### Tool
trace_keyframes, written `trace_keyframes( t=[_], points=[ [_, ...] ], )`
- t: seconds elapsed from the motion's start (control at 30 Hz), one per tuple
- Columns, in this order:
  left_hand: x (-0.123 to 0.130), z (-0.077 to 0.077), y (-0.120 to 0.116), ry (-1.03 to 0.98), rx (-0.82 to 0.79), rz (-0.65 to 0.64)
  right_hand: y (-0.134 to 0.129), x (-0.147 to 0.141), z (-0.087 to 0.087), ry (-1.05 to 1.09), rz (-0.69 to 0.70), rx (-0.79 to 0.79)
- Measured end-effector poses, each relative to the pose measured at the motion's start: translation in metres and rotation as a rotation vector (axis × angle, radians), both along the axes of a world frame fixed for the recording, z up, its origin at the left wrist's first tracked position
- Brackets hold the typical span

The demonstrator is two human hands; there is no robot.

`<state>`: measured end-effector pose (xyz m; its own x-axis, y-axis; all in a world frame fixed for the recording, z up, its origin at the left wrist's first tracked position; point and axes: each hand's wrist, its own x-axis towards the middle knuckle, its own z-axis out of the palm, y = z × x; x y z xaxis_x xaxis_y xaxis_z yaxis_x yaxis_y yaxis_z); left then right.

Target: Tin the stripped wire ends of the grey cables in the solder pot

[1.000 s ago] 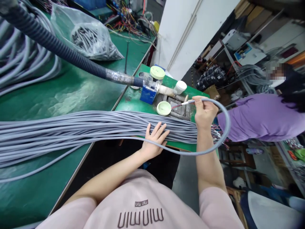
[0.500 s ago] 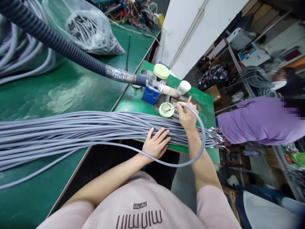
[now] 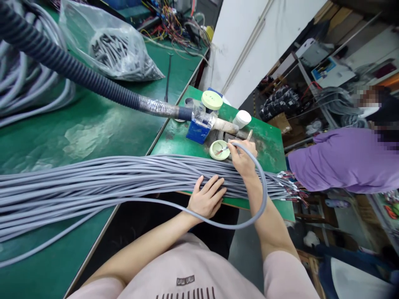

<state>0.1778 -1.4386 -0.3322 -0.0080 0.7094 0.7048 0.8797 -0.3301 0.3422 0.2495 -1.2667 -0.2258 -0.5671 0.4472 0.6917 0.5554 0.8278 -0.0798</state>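
My right hand (image 3: pixel 245 158) pinches the end of a grey cable (image 3: pixel 264 182), whose bared thin wires reach into a small pale green dish (image 3: pixel 219 150). From that hand the cable loops over my right forearm and runs back to the left. My left hand (image 3: pixel 206 197) lies with fingers spread on the near side of a long bundle of grey cables (image 3: pixel 124 176). Many bundle ends with coloured wires (image 3: pixel 294 189) lie at the right.
A ribbed hose (image 3: pixel 102 85) ends in a pale nozzle beside a blue box (image 3: pixel 198 131). Behind the dish stand a white jar (image 3: pixel 242 118) and a round green lid (image 3: pixel 212 100). A plastic bag (image 3: pixel 124 54) lies farther left. A person in purple (image 3: pixel 346 160) is at the right.
The bench, bundle and both hands appear slightly lower in view. The wire ends remain at the dish, and my left hand still rests on the bundle.
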Motion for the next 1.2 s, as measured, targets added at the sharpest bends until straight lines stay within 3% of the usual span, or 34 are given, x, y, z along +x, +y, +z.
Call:
trace_keyframes(
  t=[0.27,0.47,0.6,0.7,0.87,1.2],
  points=[
    [-0.001,0.001,0.0,0.011,0.002,0.005,-0.001,-0.001,0.001,-0.022,0.04,-0.003],
    [0.0,0.001,0.0,0.009,-0.005,0.002,-0.013,0.013,0.027,0.015,-0.041,0.025],
    [-0.001,0.001,0.0,0.001,-0.005,-0.002,-0.004,0.032,0.04,0.054,-0.119,0.13],
    [-0.001,0.001,0.001,0.008,-0.002,-0.002,0.014,0.043,0.036,0.028,-0.181,0.144],
    [0.0,0.001,0.002,0.013,0.03,0.014,0.042,0.048,0.02,-0.037,-0.298,0.04],
    [0.001,0.0,0.002,0.011,0.007,0.007,0.052,0.044,0.01,-0.023,-0.315,-0.01]
  ],
)
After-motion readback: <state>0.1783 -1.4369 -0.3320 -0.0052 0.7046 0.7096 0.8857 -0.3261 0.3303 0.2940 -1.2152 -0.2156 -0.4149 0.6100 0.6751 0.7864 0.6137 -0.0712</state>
